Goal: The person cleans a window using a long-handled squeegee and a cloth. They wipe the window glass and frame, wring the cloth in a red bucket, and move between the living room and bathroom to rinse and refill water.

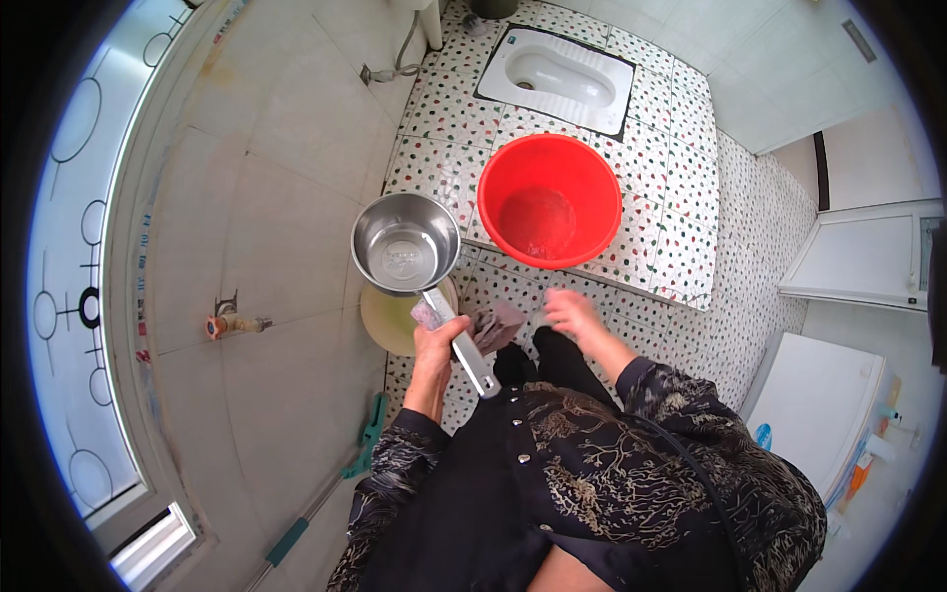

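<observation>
My left hand (435,342) grips the handle of a stainless steel ladle-like water dipper (405,244), together with a crumpled greyish-pink cloth (497,325) that hangs beside the handle. Under the dipper, partly hidden, is a pale yellow-green basin (385,325). My right hand (573,314) is blurred and holds nothing that I can see; its fingers are apart, just below a red plastic tub (551,200). A little water seems to lie at the bottom of the tub, which stands at the edge of a raised tiled step.
A white squat toilet (558,78) is set in the step (684,244) behind the tub. A tap (237,324) sticks out of the left wall. A green-handled tool (296,534) leans at lower left. A white cabinet-like appliance (814,399) stands at right.
</observation>
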A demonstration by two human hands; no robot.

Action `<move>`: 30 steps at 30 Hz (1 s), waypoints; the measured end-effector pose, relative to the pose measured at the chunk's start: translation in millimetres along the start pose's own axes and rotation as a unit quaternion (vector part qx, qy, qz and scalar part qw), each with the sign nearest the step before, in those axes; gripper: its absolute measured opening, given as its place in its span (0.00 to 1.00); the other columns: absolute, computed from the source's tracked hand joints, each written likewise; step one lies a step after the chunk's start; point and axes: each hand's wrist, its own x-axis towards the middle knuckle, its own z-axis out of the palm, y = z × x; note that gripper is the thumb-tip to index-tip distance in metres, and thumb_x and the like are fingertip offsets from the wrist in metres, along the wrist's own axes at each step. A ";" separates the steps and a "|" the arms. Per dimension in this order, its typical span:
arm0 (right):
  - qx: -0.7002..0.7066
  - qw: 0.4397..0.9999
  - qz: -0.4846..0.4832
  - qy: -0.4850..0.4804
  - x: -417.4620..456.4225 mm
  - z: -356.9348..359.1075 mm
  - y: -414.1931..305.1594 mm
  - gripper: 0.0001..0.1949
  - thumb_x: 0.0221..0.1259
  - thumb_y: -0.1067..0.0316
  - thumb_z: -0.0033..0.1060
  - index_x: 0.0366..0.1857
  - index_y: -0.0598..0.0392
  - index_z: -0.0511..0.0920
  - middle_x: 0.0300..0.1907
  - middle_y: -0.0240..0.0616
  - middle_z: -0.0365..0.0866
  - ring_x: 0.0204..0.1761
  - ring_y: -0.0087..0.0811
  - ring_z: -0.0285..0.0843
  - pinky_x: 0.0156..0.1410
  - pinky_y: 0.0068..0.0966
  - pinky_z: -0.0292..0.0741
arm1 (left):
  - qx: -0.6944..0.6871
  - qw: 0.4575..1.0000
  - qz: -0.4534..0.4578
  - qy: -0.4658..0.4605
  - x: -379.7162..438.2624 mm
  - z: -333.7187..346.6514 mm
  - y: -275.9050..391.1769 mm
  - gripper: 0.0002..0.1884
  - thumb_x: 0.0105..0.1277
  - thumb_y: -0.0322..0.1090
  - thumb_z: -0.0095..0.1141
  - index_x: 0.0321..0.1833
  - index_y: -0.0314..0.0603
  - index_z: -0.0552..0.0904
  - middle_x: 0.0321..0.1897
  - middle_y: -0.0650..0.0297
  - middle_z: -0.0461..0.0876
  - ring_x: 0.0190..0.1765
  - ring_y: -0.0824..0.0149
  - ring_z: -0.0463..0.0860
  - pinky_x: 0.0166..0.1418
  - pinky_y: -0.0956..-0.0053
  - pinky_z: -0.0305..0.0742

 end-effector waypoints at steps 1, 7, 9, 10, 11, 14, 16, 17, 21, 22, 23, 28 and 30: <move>0.042 0.994 0.061 0.079 28.3 -29.0 12.8 0.34 0.51 0.40 0.58 0.55 0.57 0.67 0.49 0.41 0.73 0.40 0.26 0.74 0.42 0.26 0.71 | 0.023 1.000 -0.009 0.003 3.3 -8.0 -1.6 0.12 0.47 0.29 0.62 0.34 0.32 0.77 0.25 0.62 0.78 0.24 0.70 0.77 0.30 0.77 0.72; 0.322 0.942 0.060 0.077 148.3 -53.0 39.0 0.38 0.46 0.46 0.67 0.62 0.46 0.60 0.57 0.42 0.68 0.56 0.41 0.68 0.56 0.40 0.69 | 0.096 0.995 0.004 -0.016 13.1 -19.7 6.8 0.15 0.48 0.31 0.61 0.37 0.30 0.78 0.27 0.62 0.78 0.28 0.71 0.77 0.32 0.76 0.72; 0.362 0.917 0.015 0.168 180.6 -37.2 45.6 0.24 0.45 0.71 0.58 0.51 0.46 0.68 0.48 0.39 0.75 0.47 0.38 0.76 0.51 0.42 0.73 | 0.094 0.996 0.008 0.007 21.9 -21.2 5.8 0.13 0.48 0.30 0.60 0.36 0.29 0.77 0.27 0.61 0.78 0.27 0.70 0.78 0.32 0.76 0.74; 0.345 0.915 0.029 0.205 181.7 -32.8 32.1 0.22 0.45 0.72 0.57 0.49 0.48 0.69 0.46 0.39 0.76 0.47 0.38 0.76 0.50 0.39 0.73 | 0.087 0.996 0.000 0.025 20.9 -20.5 9.3 0.13 0.48 0.29 0.60 0.36 0.29 0.77 0.27 0.61 0.78 0.27 0.69 0.78 0.33 0.75 0.74; 0.328 0.912 0.043 0.243 181.3 -31.2 18.1 0.19 0.46 0.73 0.55 0.47 0.51 0.71 0.44 0.38 0.77 0.47 0.37 0.76 0.49 0.36 0.74 | 0.081 0.996 -0.008 0.042 20.6 -18.9 11.6 0.13 0.48 0.29 0.60 0.36 0.29 0.77 0.26 0.61 0.78 0.28 0.69 0.78 0.33 0.75 0.75; 0.346 0.930 0.008 0.122 170.7 -136.4 -5.4 0.17 0.44 0.74 0.54 0.43 0.57 0.71 0.41 0.39 0.77 0.42 0.37 0.78 0.44 0.34 0.78 | 0.058 0.994 -0.006 0.088 24.0 -15.2 16.1 0.18 0.49 0.27 0.58 0.44 0.29 0.73 0.29 0.60 0.76 0.29 0.68 0.78 0.33 0.75 0.75; 0.358 0.927 -0.006 0.107 127.5 -176.7 -56.3 0.17 0.43 0.74 0.53 0.42 0.58 0.72 0.41 0.40 0.78 0.40 0.37 0.79 0.44 0.33 0.79 | 0.006 0.993 0.021 0.118 27.2 -0.9 22.7 0.20 0.49 0.26 0.57 0.47 0.30 0.70 0.30 0.61 0.74 0.28 0.69 0.77 0.31 0.75 0.75; 0.341 0.924 0.010 0.171 117.6 -194.9 -75.7 0.18 0.43 0.75 0.52 0.43 0.58 0.72 0.41 0.40 0.78 0.40 0.37 0.79 0.44 0.33 0.79 | 0.022 0.993 0.004 0.113 38.5 -11.0 13.0 0.20 0.49 0.26 0.57 0.46 0.29 0.70 0.30 0.61 0.74 0.27 0.69 0.76 0.30 0.75 0.75; 0.260 0.946 0.006 0.192 184.8 -277.2 -151.1 0.20 0.42 0.75 0.52 0.45 0.58 0.72 0.38 0.40 0.79 0.41 0.36 0.79 0.43 0.33 0.79 | -0.006 0.992 -0.027 0.122 64.3 14.7 24.0 0.17 0.49 0.31 0.58 0.40 0.30 0.71 0.23 0.62 0.72 0.20 0.68 0.75 0.24 0.75 0.74; 0.224 0.960 0.007 0.169 201.4 -300.4 -176.6 0.21 0.41 0.75 0.53 0.46 0.58 0.72 0.38 0.40 0.79 0.40 0.36 0.79 0.42 0.33 0.79 | -0.011 0.992 -0.036 0.122 68.8 17.9 23.8 0.16 0.49 0.31 0.58 0.38 0.31 0.71 0.21 0.63 0.72 0.19 0.68 0.74 0.23 0.75 0.73; 0.136 0.975 -0.034 0.174 213.1 -304.5 -208.3 0.24 0.42 0.74 0.54 0.50 0.59 0.70 0.37 0.40 0.80 0.39 0.35 0.80 0.41 0.32 0.79 | -0.018 0.991 -0.047 0.128 71.6 22.3 21.3 0.15 0.49 0.32 0.58 0.36 0.31 0.71 0.19 0.63 0.71 0.18 0.68 0.74 0.22 0.75 0.73; -0.567 0.701 -0.160 0.402 263.1 -315.4 -340.1 0.39 0.51 0.69 0.51 0.70 0.38 0.47 0.36 0.48 0.81 0.36 0.46 0.81 0.42 0.44 0.76 | 0.000 0.987 -0.035 0.155 80.5 40.9 9.7 0.12 0.48 0.32 0.58 0.31 0.32 0.72 0.15 0.63 0.71 0.16 0.69 0.73 0.20 0.76 0.68; -0.648 0.639 -0.146 0.388 290.5 -312.9 -371.2 0.38 0.52 0.69 0.51 0.69 0.32 0.47 0.37 0.50 0.80 0.38 0.49 0.79 0.44 0.44 0.75 | 0.005 0.986 -0.038 0.163 78.8 41.3 4.5 0.12 0.48 0.31 0.58 0.32 0.32 0.72 0.16 0.64 0.71 0.16 0.70 0.72 0.20 0.77 0.67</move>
